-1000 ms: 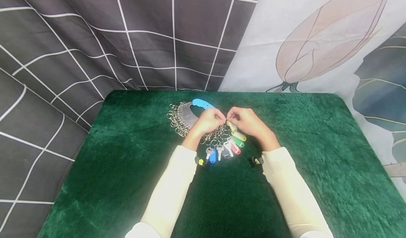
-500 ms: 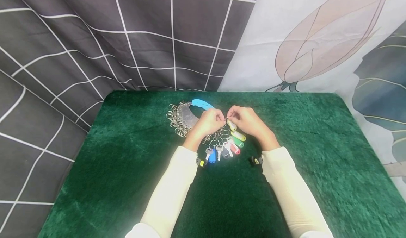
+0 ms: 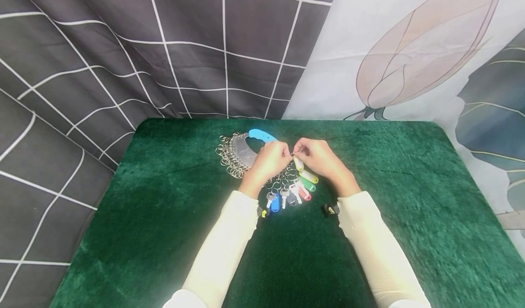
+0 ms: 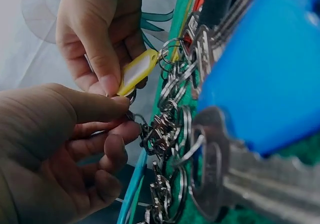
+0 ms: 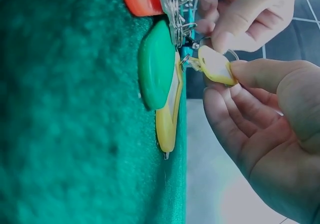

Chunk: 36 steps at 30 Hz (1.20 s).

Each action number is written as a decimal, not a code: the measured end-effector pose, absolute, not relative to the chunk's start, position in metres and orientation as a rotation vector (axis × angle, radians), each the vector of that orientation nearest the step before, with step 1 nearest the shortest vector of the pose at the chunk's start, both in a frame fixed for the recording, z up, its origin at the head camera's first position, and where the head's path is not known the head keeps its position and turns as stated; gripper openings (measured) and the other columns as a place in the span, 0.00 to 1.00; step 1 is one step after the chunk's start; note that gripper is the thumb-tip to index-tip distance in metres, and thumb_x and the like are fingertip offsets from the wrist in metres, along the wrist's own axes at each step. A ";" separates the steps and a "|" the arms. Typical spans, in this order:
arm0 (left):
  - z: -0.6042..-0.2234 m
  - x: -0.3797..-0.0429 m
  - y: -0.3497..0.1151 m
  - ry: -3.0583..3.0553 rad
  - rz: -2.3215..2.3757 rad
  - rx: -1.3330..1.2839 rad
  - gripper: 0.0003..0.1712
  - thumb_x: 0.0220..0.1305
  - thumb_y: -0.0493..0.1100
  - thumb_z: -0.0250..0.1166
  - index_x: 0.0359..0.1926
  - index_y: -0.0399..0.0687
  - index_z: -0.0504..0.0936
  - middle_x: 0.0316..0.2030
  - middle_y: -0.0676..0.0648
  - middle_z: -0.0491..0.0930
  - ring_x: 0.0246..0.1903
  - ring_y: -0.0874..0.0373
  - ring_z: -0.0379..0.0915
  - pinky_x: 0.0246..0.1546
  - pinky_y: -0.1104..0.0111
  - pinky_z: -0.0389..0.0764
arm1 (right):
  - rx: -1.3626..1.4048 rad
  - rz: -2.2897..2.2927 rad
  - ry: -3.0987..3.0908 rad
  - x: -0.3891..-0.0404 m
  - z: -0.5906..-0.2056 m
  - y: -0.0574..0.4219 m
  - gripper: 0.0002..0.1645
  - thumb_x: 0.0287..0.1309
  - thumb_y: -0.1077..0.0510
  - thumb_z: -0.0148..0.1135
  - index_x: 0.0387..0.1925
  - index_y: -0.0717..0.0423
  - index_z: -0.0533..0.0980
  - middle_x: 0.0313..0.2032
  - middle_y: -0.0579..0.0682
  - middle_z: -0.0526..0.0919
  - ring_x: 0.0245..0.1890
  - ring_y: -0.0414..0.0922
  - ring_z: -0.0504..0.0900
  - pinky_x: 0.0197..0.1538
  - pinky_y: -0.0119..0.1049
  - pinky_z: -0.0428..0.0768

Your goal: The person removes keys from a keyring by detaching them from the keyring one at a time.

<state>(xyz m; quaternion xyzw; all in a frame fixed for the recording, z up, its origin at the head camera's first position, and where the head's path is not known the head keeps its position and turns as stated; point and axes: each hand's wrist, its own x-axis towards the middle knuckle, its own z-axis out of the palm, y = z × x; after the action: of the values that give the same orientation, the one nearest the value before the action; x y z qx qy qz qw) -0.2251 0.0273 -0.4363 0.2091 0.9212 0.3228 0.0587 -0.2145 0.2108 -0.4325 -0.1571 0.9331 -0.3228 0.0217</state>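
Over the right end of a row of metal key rings [image 3: 228, 160], both hands meet fingertip to fingertip. My left hand [image 3: 272, 158] pinches a split key ring [image 4: 133, 95] between thumb and fingers. My right hand [image 3: 319, 156] pinches a yellow key tag [image 5: 216, 67] with a white label, thumb at its ring end. A small clasp links that tag to the row. The rings hang along a curved metal plate [image 3: 243, 152] with a bright blue handle [image 3: 262, 135], partly behind the left hand. The left fingertips partly hide the pinched ring.
Below the hands lie another yellow tag [image 3: 310, 177], a green tag [image 3: 307, 184], a red tag [image 3: 304, 192], a dark tag [image 3: 291, 200] and a blue tag [image 3: 275, 202]. Silver keys [image 3: 285, 199] lie among them. A green cloth [image 3: 172, 235] covers the table; curtains [image 3: 197, 62] hang behind.
My left hand has rolled slightly, its wrist shifting a little right. The pinched yellow tag has swung to point more downward. The right hand has hardly moved.
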 end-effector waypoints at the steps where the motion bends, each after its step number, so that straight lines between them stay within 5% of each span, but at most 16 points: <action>1: -0.436 -0.225 0.027 2.798 0.969 0.643 0.08 0.66 0.40 0.69 0.29 0.48 0.83 0.29 0.49 0.84 0.32 0.54 0.81 0.40 0.61 0.82 | -0.484 -0.997 2.902 -0.215 -0.433 0.211 0.02 0.65 0.64 0.64 0.39 0.58 0.82 0.36 0.56 0.88 0.38 0.51 0.86 0.45 0.48 0.84; 26: -0.438 -0.232 0.016 2.659 1.233 0.647 0.06 0.64 0.42 0.73 0.30 0.48 0.90 0.31 0.50 0.88 0.34 0.56 0.81 0.42 0.64 0.81 | -0.439 -1.041 2.944 -0.214 -0.426 0.212 0.02 0.66 0.62 0.64 0.39 0.56 0.82 0.34 0.54 0.88 0.35 0.50 0.84 0.42 0.47 0.83; 36: -0.439 -0.232 0.017 2.564 1.309 0.514 0.06 0.64 0.42 0.71 0.32 0.45 0.88 0.27 0.48 0.86 0.23 0.58 0.78 0.28 0.70 0.78 | -0.446 -1.066 2.925 -0.213 -0.428 0.210 0.03 0.66 0.63 0.63 0.39 0.56 0.82 0.35 0.54 0.87 0.35 0.49 0.85 0.42 0.47 0.84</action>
<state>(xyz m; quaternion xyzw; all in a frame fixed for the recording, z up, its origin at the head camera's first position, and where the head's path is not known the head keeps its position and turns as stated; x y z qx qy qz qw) -0.2319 0.0171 -0.4394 0.1748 0.8716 0.4449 0.1084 -0.2127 0.2101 -0.4276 -0.1418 0.9300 -0.3391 -0.0016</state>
